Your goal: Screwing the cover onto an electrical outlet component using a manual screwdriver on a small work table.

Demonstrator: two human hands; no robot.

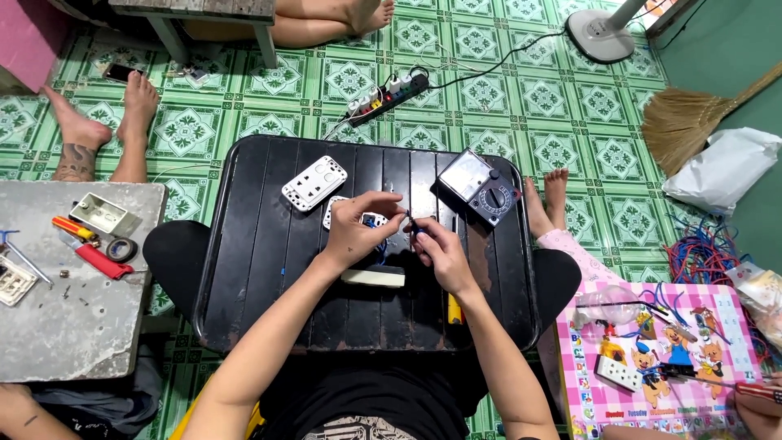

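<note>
The black surface (244, 269) lies bare along its left side and near edge, giving a hand free passage there. Ahead of the hands, a white socket plate (314, 182) and an analog multimeter (477, 186) stand in the way, with an open strip between them. A cream block (373, 277) and a yellow-handled tool (454, 310) crowd the space beneath the wrists.
</note>
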